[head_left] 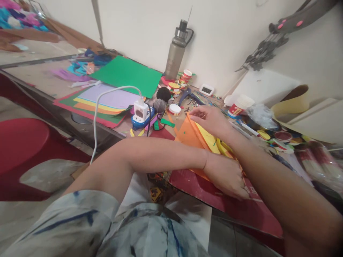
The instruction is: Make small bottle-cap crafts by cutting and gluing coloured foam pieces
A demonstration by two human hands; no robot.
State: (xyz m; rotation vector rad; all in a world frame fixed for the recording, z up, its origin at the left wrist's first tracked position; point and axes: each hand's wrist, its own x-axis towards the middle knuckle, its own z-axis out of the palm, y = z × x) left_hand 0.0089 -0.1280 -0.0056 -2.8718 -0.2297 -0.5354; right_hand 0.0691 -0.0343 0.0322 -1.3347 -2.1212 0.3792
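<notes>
A sheet of orange paper (184, 132) lies at an angle on the dark red board (198, 187), with yellow paper (207, 137) over part of it. At the far end of the orange sheet, my right hand (209, 119) has its fingers closed on a raised edge. My left hand (225, 175) reaches across beneath the right forearm and rests low on the papers, near the board's front edge. Its fingers are bent together and point downward; what lies under them is hidden. A curved yellow piece (221, 146) shows between the two hands.
Left stand a power adapter (140, 110) with a looping white cable, stacked coloured papers (107, 96) and a green sheet (128, 75). A tall bottle (175, 53), blue-handled tool (186, 94) and small clock (207, 89) are behind; paper cups (239, 105) and tubs stand right.
</notes>
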